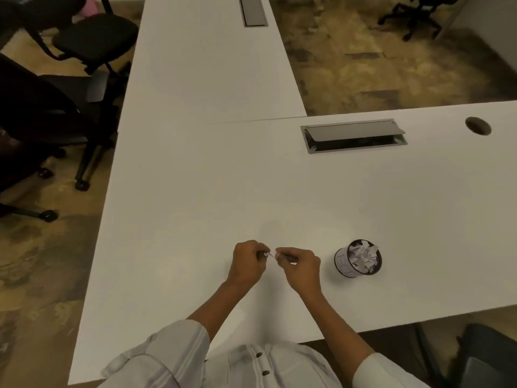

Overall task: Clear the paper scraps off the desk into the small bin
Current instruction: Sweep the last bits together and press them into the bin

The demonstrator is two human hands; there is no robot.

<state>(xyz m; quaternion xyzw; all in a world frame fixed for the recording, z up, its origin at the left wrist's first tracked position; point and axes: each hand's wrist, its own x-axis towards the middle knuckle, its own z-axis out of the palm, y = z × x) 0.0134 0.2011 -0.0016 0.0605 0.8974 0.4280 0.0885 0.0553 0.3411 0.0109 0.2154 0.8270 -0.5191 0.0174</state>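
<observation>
White paper scrap (270, 255) we pinch between both hands, left hand (245, 263) and right hand (300, 266), lower centre; bin (358, 261) just right on worktop (195, 191).

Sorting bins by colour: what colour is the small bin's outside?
White outside, dark inside, on the small bin; head view.

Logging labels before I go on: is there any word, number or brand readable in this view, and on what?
No text reads as words or numbers.
Small bin: dark line marks on its white side, too blurred to read.
Paper scrap pinched between left hand and right hand: too small to tell any print.
Crumpled scraps in the bin: none legible.
Desk: none.
</observation>
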